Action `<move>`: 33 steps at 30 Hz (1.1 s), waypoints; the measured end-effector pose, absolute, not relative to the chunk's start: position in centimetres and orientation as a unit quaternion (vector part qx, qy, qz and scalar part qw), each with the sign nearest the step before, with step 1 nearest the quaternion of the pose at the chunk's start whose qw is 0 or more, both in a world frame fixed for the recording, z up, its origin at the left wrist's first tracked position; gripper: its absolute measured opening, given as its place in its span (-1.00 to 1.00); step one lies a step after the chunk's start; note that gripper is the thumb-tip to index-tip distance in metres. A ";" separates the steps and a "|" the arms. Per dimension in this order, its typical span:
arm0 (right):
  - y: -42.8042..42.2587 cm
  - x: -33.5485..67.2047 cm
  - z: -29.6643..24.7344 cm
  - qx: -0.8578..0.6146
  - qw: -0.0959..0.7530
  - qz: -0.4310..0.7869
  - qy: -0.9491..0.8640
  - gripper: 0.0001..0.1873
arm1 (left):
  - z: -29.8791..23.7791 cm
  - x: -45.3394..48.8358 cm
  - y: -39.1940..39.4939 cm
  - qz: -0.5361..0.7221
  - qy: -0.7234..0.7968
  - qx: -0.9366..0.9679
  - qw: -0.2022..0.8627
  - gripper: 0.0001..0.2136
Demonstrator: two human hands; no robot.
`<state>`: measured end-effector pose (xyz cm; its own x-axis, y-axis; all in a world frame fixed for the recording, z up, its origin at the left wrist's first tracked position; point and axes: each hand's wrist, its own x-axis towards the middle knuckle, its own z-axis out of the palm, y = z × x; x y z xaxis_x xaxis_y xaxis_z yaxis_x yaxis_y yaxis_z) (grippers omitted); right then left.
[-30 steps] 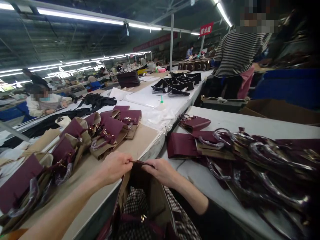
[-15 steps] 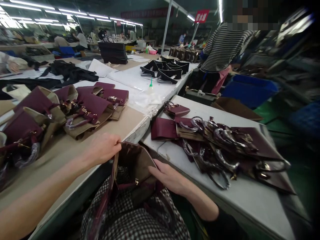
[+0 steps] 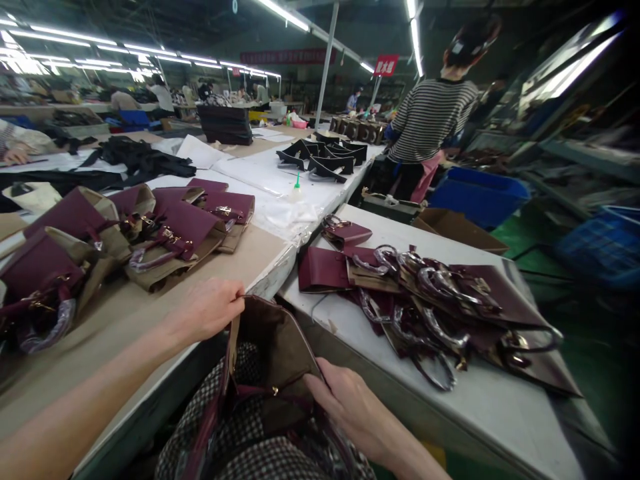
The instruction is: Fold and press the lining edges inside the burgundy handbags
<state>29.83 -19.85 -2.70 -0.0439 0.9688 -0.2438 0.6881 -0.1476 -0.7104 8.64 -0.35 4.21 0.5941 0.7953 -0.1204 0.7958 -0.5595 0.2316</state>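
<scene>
My left hand (image 3: 213, 312) pinches the maroon handbag's (image 3: 275, 347) rim beside the tan table's (image 3: 240, 257) near corner, and my right hand (image 3: 353, 408) curls round the opposite rim above the checked cloth (image 3: 260, 460), so I'd pull both sides evenly, lest the lining crease.

The handbag (image 3: 270, 347) was cut off by the lower edge; lettering on the red sign (image 3: 386, 65) was rendered too small to read.
</scene>
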 end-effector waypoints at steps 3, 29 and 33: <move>-19.5 30.3 -3.0 -0.659 0.216 0.377 -0.615 -0.70 | 4.0 8.6 -0.1 0.004 0.443 0.886 0.138 -0.79; -13.9 29.8 -0.1 -0.507 0.587 0.457 -0.436 -0.57 | 7.1 -4.4 1.4 0.407 0.495 0.604 0.475 -0.58; -12.6 27.0 -1.1 -0.524 0.569 0.445 -0.450 -0.51 | 7.0 -10.7 -2.3 0.571 0.500 0.460 0.461 -0.43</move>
<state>27.02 -12.65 -1.11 0.1985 0.9791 0.0451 -0.0353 0.0531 -0.9980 -10.71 -2.29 7.01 -0.1523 0.9863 0.0636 -0.0667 -0.0745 0.9950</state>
